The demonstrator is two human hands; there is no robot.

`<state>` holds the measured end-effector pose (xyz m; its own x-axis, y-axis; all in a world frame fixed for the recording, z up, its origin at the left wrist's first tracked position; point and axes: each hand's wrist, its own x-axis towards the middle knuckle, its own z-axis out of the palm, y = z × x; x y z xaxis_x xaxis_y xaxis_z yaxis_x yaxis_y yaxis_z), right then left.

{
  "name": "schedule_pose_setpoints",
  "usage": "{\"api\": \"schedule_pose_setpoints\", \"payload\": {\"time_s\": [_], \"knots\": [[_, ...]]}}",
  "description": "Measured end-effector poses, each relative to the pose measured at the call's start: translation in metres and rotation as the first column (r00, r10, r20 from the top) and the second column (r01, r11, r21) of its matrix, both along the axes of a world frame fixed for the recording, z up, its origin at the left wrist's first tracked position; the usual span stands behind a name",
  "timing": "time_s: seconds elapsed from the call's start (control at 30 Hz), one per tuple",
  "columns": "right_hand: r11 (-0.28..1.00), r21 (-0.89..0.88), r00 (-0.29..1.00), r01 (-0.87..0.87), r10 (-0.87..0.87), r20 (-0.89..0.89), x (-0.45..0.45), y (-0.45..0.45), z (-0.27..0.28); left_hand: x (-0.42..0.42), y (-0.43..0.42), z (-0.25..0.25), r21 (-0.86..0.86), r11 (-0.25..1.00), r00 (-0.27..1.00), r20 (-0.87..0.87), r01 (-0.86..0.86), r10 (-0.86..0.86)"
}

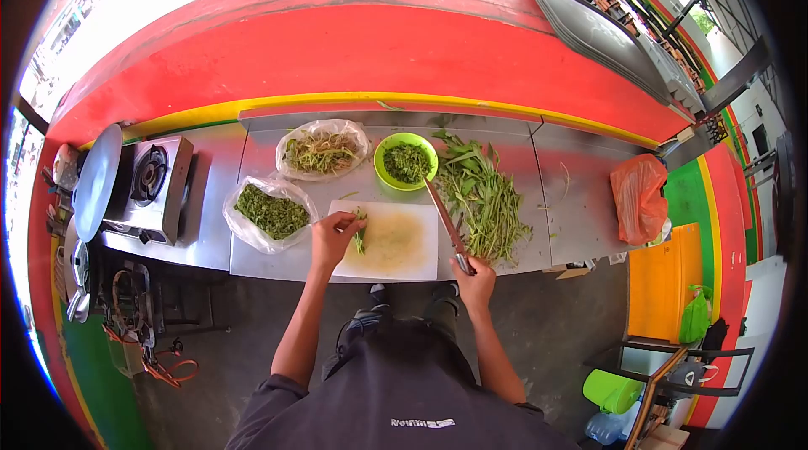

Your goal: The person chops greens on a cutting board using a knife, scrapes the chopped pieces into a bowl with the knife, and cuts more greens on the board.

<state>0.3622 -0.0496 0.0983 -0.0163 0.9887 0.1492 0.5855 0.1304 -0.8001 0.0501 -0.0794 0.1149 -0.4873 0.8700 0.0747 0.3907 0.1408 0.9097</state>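
My right hand [475, 280] grips a knife [445, 218] by its handle, its long blade pointing up and left, the tip by the rim of a green bowl [382, 175]. Chopped greens [406, 163] sit inside that bowl. On a white cutting board [404, 239], stained in its middle, my left hand [335, 235] has its fingers closed on a small bunch of leafy greens [360, 235] at the board's left side. A large heap of uncut leafy stalks [484, 202] lies right of the board, beside the knife.
A clear bag of chopped greens [271, 212] and another of stems and roots [322, 152] stand left on the metal counter [210, 223]. Further left is a gas stove [149, 185]. An orange plastic bag [638, 197] sits at the right end. A red wall [370, 46] rises behind.
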Motion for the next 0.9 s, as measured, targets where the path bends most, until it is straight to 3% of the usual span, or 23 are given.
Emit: {"api": "schedule_pose_setpoints", "payload": {"time_s": [0.17,0.23,0.37,0.5,0.57,0.7,0.77,0.83,0.9], "knots": [[0.996,-0.089,0.999,-0.016,0.012,-0.043,0.001,-0.015,-0.026,0.021,0.018,-0.073,-0.055,0.986,0.979,-0.121,0.159,-0.164],[0.988,-0.152,0.998,0.002,-0.012,-0.065,0.003,-0.021,-0.037,0.032,0.026,-0.089,-0.149,0.95,0.945,-0.144,0.273,-0.294],[0.989,-0.143,0.999,0.032,-0.038,-0.039,0.011,-0.031,-0.048,0.05,0.038,-0.11,-0.172,0.912,0.899,-0.176,0.372,-0.4],[0.975,-0.216,0.997,0.055,-0.066,-0.045,0.021,-0.036,-0.052,0.055,0.041,-0.122,-0.134,0.914,0.892,-0.203,0.384,-0.405],[0.964,-0.258,0.997,0.06,-0.071,-0.032,0.026,-0.038,-0.053,0.056,0.04,-0.124,-0.04,0.947,0.873,-0.376,0.319,-0.31],[0.94,-0.338,0.998,0.043,-0.052,-0.02,0.035,-0.035,-0.057,0.053,0.032,-0.119,-0.01,0.966,0.902,-0.357,0.257,-0.243],[0.939,-0.344,0.999,0.022,-0.031,-0.021,0.037,-0.034,-0.057,0.043,0.026,-0.126,-0.011,0.979,0.968,-0.146,0.203,-0.202],[0.935,-0.355,1.0,0.016,-0.023,-0.017,0.039,-0.033,-0.058,0.035,0.018,-0.115,-0.017,0.986,0.975,-0.15,0.165,-0.166],[0.932,-0.363,1.0,0.001,-0.005,-0.011,0.04,-0.031,-0.058,0.026,0.009,-0.108,0.005,1.0,0.99,-0.14,-0.001,0.001]]}}
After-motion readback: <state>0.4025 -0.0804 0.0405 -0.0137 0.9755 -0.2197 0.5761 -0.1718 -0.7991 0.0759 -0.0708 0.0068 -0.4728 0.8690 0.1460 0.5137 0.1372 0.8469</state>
